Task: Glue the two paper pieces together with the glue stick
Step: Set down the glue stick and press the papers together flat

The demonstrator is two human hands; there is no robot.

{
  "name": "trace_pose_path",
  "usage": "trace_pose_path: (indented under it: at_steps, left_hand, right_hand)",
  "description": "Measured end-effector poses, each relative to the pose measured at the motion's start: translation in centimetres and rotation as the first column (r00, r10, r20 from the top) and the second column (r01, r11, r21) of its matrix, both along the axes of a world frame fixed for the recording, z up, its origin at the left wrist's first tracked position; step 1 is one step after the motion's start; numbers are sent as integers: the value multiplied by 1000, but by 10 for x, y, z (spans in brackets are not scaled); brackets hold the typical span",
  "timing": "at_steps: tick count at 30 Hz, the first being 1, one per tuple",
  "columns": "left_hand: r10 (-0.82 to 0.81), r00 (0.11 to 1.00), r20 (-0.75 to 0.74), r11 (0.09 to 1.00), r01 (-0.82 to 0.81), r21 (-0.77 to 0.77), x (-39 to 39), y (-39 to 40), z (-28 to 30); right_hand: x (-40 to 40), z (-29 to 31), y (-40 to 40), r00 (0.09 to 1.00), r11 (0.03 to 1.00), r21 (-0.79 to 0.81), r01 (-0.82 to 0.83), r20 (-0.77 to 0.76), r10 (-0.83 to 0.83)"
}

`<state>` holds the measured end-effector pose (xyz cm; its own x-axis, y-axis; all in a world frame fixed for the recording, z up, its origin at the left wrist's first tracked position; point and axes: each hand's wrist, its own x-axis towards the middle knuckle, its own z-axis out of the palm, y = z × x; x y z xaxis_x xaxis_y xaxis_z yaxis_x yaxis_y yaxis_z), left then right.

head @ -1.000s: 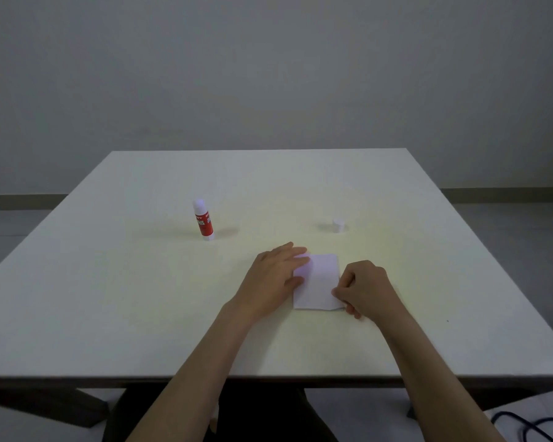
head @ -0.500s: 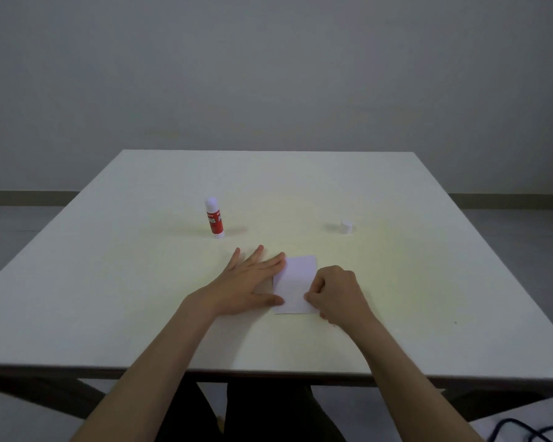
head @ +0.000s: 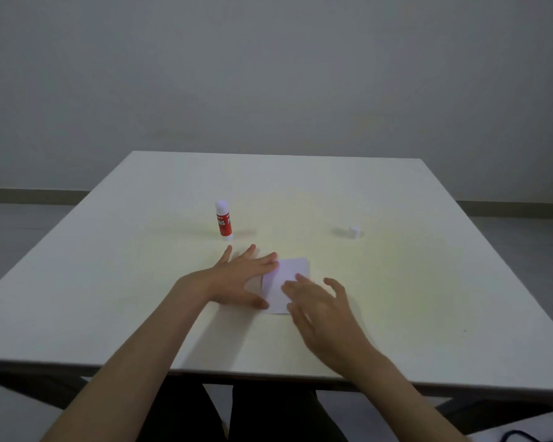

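Left hand (head: 237, 279) spread flat, fingertips pinning the paper (head: 286, 283) on the counter (head: 428, 282); right hand (head: 320, 311) loose, fingers apart, hovering over its near corner, gripping nothing. Glue stick (head: 223, 221) upright, uncapped, just beyond; cap (head: 354, 232) well apart. Risk: uneven pressing skews the sheets, lifted edges stay unbonded.

Right hand (head: 320, 309) was motion-blurred, fingers smeared, so contact w/ the paper (head: 289, 275) couldn't be told. It covered the paper's near right corner; left hand (head: 240, 277) hid the left edge. Whether one sheet or two lay there: unclear. Glue stick (head: 223, 222) label too small to read. Forearms cut off at bottom edge.
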<state>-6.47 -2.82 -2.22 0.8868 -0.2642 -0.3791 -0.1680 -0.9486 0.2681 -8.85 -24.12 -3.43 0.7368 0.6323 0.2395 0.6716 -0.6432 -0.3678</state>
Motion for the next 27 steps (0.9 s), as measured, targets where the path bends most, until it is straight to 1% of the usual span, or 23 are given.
trace_pose_path:
  at_steps: [1, 3, 4, 5, 6, 8, 10, 14, 21, 25, 27]
  left_hand:
    - [0, 1000, -5, 1000, 0, 2, 0, -2, 1]
    - [4, 1000, -26, 1000, -5, -16, -1, -3, 2]
    - [10, 999, -41, 999, -11, -41, -3, -4, 2]
    - [17, 999, -51, 997, -20, -71, -5, -4, 0]
    - [23, 998, -50, 995, -28, -95, -6, -4, -3]
    - [28, 1000, -11, 995, -29, -95, -10, -5, -11]
    - [23, 999, 31, 997, -20, -69, -11, -6, -17]
    - [2, 1000, 31, 998, -1, -57, -9, -1, -21]
    - [-5, 1000, 9, 995, 5, -97, -7, 3, -19]
    - [14, 1000, -10, 993, -15, -120, -7, 2, -16]
    - [15, 1000, -15, 994, -16, -108, -6, 1, -15]
  right_hand:
    - [-5, -2, 3, 997, 995, -81, -58, 42, 61]
    - [-10, -5, 7, 989, 969, -227, -97, 88, 119]
    - [-11, -5, 9, 989, 959, -266, -92, 91, 120]
    - [-12, -6, 10, 991, 953, -285, -103, 54, 123]
    - [-13, -8, 10, 991, 956, -267, -120, 28, 132]
    - [-14, -13, 8, 991, 958, -254, -136, -33, 132]
    - [-15, -15, 6, 990, 952, -272, -140, -44, 133]
    - [-19, -17, 4, 990, 945, -296, -137, -54, 127]
    - [-22, -21, 5, 1000, 955, -295, -14, -23, 8]
    - [3, -21, 13, 996, 940, -329, 93, 45, -83]
    - [21, -23, 17, 992, 932, -339, 129, 44, -121]
